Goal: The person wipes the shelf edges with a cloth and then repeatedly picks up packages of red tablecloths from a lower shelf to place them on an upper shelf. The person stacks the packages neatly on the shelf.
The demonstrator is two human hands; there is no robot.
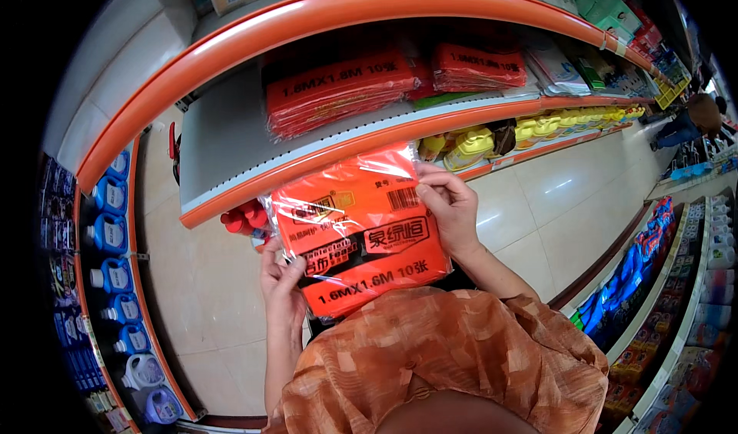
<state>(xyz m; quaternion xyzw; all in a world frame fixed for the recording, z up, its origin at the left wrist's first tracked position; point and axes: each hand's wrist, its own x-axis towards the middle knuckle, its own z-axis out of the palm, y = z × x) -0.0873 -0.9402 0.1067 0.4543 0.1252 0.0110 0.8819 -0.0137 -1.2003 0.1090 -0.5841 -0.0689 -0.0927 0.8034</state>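
Both my hands hold a flat red tablecloth pack (357, 232) in clear plastic, which bears printed writing and a barcode, just in front of my chest. My left hand (285, 275) grips its left edge, thumb on the front face. At the upper right edge, my right hand (447, 206) pinches the plastic between thumb and fingers. Beyond the pack, a stack of similar red packs (340, 94) lies on the grey metal shelf (225, 145), and a second red stack (478, 68) sits to its right.
An orange shelf rail (323, 171) runs right behind the pack. Yellow bottles (470, 148) stand on the lower shelf. Blue detergent bottles (112, 232) line a left shelf; blue bags (622, 278) fill a right one. A person (692, 120) is in the aisle at far right.
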